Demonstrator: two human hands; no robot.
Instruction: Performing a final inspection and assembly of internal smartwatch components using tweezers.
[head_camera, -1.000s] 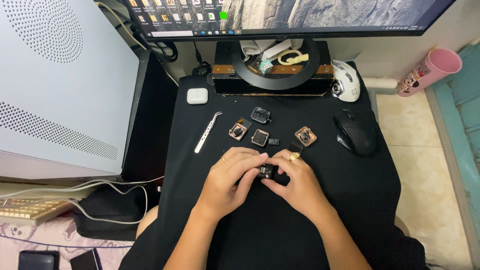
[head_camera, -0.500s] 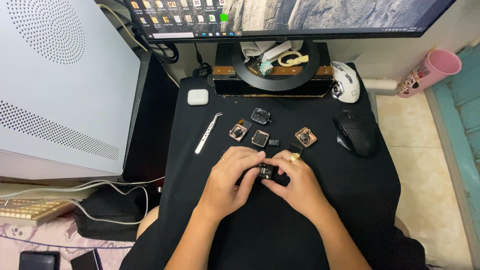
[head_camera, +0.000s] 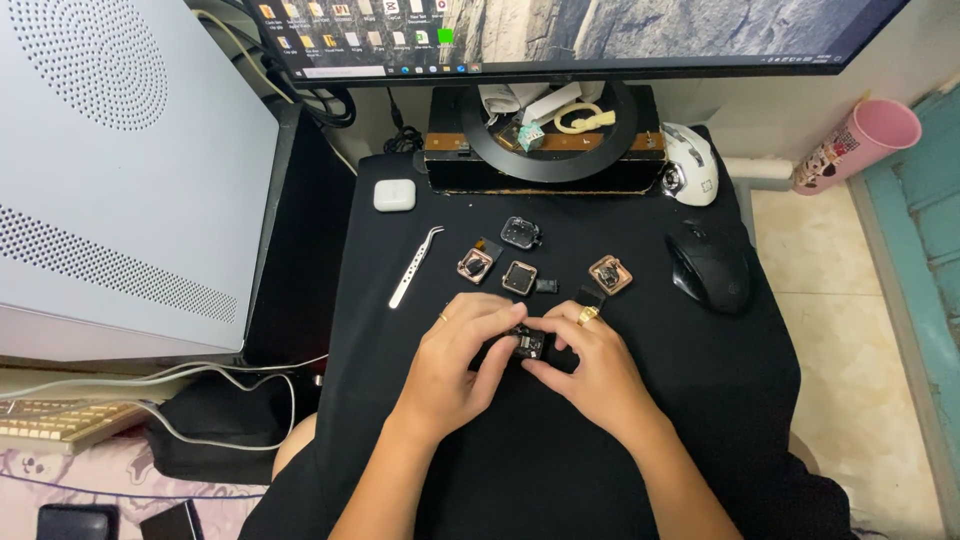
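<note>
Both hands meet over a black mat (head_camera: 560, 450). My left hand (head_camera: 462, 350) and my right hand (head_camera: 578, 358) pinch one small dark square part (head_camera: 527, 343) between their fingertips. A gold ring sits on a finger of each hand. Just beyond the fingers lie several small square parts: a rose-gold case (head_camera: 473, 264), a square frame (head_camera: 519, 277), a clear dark case (head_camera: 520, 232), a tiny black chip (head_camera: 546, 286) and a gold-rimmed piece (head_camera: 610, 274). Metal tweezers (head_camera: 415, 267) lie left of them.
A black mouse (head_camera: 708, 266) and a white mouse (head_camera: 689, 163) sit at the right. A white earbud case (head_camera: 394, 194) lies back left. A monitor stand (head_camera: 545, 150) holds clutter. A white computer tower (head_camera: 120, 170) fills the left. A pink cup (head_camera: 858, 143) lies on the floor.
</note>
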